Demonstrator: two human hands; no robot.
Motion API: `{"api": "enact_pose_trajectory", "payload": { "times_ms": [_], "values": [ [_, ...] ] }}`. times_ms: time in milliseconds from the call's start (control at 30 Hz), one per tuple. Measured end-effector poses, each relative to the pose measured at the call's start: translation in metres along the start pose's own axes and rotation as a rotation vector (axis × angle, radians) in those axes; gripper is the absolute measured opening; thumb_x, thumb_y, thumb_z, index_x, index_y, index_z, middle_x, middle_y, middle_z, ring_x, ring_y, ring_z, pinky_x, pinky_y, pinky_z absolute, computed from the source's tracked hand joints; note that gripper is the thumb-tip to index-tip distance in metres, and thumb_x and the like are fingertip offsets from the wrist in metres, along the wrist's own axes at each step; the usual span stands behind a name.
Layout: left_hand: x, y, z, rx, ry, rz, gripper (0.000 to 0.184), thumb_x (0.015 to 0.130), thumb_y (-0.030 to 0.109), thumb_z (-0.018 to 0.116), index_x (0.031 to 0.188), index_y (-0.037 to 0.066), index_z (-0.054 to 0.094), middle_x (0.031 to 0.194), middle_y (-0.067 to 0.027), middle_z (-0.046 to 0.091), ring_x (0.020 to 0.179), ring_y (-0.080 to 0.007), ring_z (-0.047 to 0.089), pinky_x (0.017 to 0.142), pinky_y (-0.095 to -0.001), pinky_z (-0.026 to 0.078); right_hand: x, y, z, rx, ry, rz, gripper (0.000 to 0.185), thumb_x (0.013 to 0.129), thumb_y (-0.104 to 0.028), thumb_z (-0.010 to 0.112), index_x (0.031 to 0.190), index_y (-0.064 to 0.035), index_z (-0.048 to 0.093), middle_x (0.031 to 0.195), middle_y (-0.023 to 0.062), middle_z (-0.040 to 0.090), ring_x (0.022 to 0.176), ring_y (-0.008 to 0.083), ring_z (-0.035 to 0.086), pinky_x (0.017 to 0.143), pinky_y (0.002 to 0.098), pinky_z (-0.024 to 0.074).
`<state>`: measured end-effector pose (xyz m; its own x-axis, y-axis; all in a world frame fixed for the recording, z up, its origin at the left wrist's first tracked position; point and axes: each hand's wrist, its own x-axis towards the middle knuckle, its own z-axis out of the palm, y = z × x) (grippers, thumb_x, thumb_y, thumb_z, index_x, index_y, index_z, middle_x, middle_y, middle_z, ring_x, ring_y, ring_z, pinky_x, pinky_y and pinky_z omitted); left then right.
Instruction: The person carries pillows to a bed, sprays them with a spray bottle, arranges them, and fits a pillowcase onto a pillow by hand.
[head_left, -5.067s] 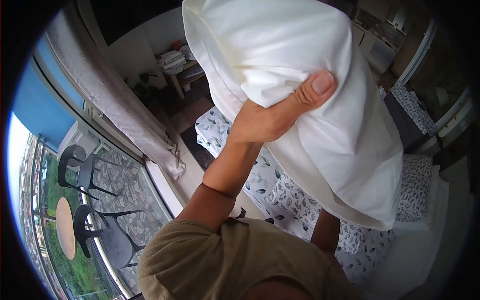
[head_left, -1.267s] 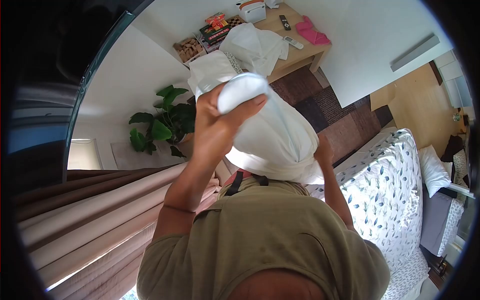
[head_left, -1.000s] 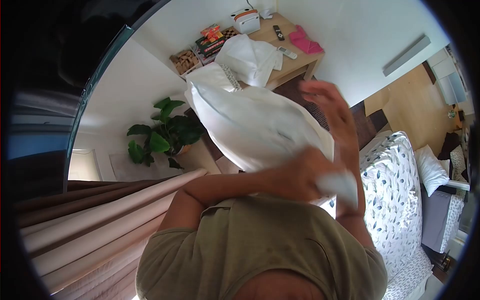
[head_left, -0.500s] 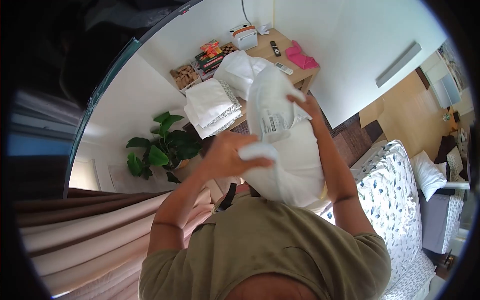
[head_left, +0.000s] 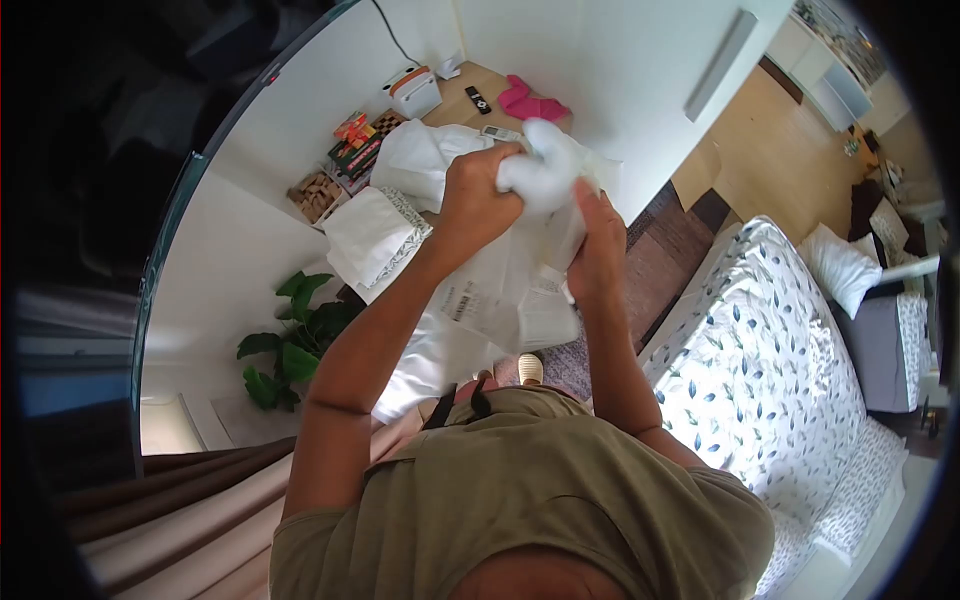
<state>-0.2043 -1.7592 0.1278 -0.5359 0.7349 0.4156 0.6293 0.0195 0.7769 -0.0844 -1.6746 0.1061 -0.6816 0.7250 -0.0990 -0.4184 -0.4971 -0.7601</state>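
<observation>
A slack, thin white bag or pillow cover (head_left: 510, 255) hangs in front of me, with a printed label (head_left: 465, 302) on its lower left part. My left hand (head_left: 482, 193) is closed around a fluffy white wad of filling (head_left: 545, 172) at the top of the cover. On the other side, my right hand (head_left: 600, 240) grips the cover's edge, fingertips close to the wad. Whether the wad is still partly inside the cover I cannot tell. Below the cover, a slippered foot (head_left: 531, 369) shows on the floor.
Folded white linen (head_left: 372, 235) and a white bundle (head_left: 425, 155) lie on the wooden table (head_left: 455, 90), near game boxes (head_left: 355, 150), a remote (head_left: 477, 100) and pink cloth (head_left: 530, 100). A plant (head_left: 295, 345) stands left; a leaf-patterned sofa (head_left: 760, 370) is right.
Both hands have moved up and away from my body, the left one the most. The plump white shape has become slack and hangs lower. My view has shifted to the right.
</observation>
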Motion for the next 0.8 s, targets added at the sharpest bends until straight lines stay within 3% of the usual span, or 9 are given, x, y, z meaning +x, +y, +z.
{"api": "enact_pose_trajectory", "payload": {
  "times_ms": [67, 133, 333, 467, 567, 667, 700, 733, 800],
  "values": [
    [-0.009, 0.011, 0.006, -0.117, -0.057, -0.086, 0.023, 0.064, -0.005, 0.055, 0.085, 0.000, 0.060, 0.070, -0.0081, 0.060, 0.061, -0.0135, 0.054, 0.057, -0.0247, 0.043, 0.018, 0.003, -0.028, 0.072, 0.015, 0.031, 0.026, 0.078, -0.013, 0.066, 0.098, -0.0014, 0.054, 0.091, 0.0086, 0.061, 0.083, 0.0123, 0.056, 0.072, 0.0245, 0.0448],
    [-0.026, 0.033, 0.003, -0.167, -0.188, -0.165, 0.012, 0.062, -0.005, 0.056, 0.072, 0.000, 0.058, 0.062, -0.0099, 0.057, 0.054, -0.0121, 0.051, 0.053, -0.0227, 0.039, 0.046, 0.032, -0.073, -0.549, -0.057, -0.239, 0.019, 0.076, -0.010, 0.065, 0.089, -0.0053, 0.052, 0.084, 0.0045, 0.061, 0.076, 0.0141, 0.057, 0.067, 0.0273, 0.0450],
    [-0.075, 0.111, -0.078, -0.293, -0.274, 0.230, 0.007, 0.064, 0.008, 0.059, 0.060, 0.007, 0.053, 0.061, -0.0057, 0.054, 0.050, -0.0196, 0.048, 0.048, -0.0307, 0.036, 0.089, 0.061, -0.163, -1.598, 0.394, -0.330, 0.009, 0.081, -0.016, 0.055, 0.082, -0.0076, 0.055, 0.082, 0.0018, 0.063, 0.071, 0.0183, 0.058, 0.065, 0.0325, 0.0433],
    [-0.110, 0.134, -0.155, -0.307, -0.445, 0.539, 0.003, 0.070, 0.012, 0.061, 0.067, 0.010, 0.061, 0.073, -0.0029, 0.063, 0.060, -0.0193, 0.053, 0.052, -0.0306, 0.041, 0.118, 0.107, -0.276, -1.333, 0.545, 0.190, 0.044, 0.082, -0.046, 0.041, 0.091, -0.0119, 0.066, 0.096, 0.0045, 0.066, 0.087, 0.0178, 0.061, 0.079, 0.0359, 0.0413],
    [-0.117, 0.139, -0.150, -0.352, -0.600, 0.443, 0.005, 0.071, 0.011, 0.062, 0.066, 0.009, 0.062, 0.075, -0.0024, 0.063, 0.065, -0.0197, 0.055, 0.052, -0.0273, 0.042, 0.128, 0.073, -0.259, -1.623, -0.056, 0.344, 0.036, 0.071, -0.024, 0.060, 0.105, -0.0110, 0.060, 0.099, 0.0096, 0.064, 0.093, 0.0232, 0.060, 0.082, 0.0351, 0.0441],
    [-0.117, 0.151, -0.132, -0.599, -0.488, 0.545, 0.017, 0.075, 0.003, 0.059, 0.058, 0.007, 0.059, 0.066, -0.0043, 0.060, 0.057, -0.0203, 0.054, 0.046, -0.0271, 0.041, 0.123, 0.017, -0.146, -1.543, -0.907, 0.070, 0.082, 0.052, 0.005, 0.073, 0.128, -0.0079, 0.043, 0.127, 0.0087, 0.047, 0.117, 0.0244, 0.046, 0.098, 0.0324, 0.0386],
    [-0.117, 0.157, -0.121, -0.588, -0.476, 0.531, 0.017, 0.075, 0.003, 0.059, 0.058, 0.007, 0.059, 0.066, -0.0043, 0.060, 0.057, -0.0203, 0.054, 0.046, -0.0271, 0.041, 0.113, 0.019, -0.103, -1.324, -1.151, -0.179, 0.078, 0.059, 0.000, 0.073, 0.129, -0.0068, 0.040, 0.132, 0.0093, 0.042, 0.124, 0.0233, 0.038, 0.102, 0.0334, 0.0339],
    [-0.114, 0.161, -0.110, -0.733, -0.522, 0.633, 0.020, 0.074, 0.002, 0.059, 0.055, 0.007, 0.056, 0.063, -0.0050, 0.059, 0.054, -0.0196, 0.053, 0.044, -0.0267, 0.040, 0.097, 0.026, -0.055, -1.010, -1.244, 0.203, 0.074, 0.067, -0.009, 0.071, 0.132, -0.0075, 0.037, 0.136, 0.0088, 0.037, 0.128, 0.0223, 0.032, 0.105, 0.0347, 0.0296],
    [-0.103, 0.175, -0.089, -0.855, -0.565, 0.741, 0.022, 0.074, 0.001, 0.058, 0.053, 0.006, 0.054, 0.060, -0.0058, 0.058, 0.051, -0.0190, 0.052, 0.042, -0.0263, 0.040, 0.070, 0.065, 0.010, -1.027, -1.645, 0.222, 0.076, 0.075, -0.019, 0.067, 0.137, -0.0087, 0.025, 0.140, 0.0112, 0.030, 0.128, 0.0244, 0.032, 0.104, 0.0362, 0.0292]
  ]
}}
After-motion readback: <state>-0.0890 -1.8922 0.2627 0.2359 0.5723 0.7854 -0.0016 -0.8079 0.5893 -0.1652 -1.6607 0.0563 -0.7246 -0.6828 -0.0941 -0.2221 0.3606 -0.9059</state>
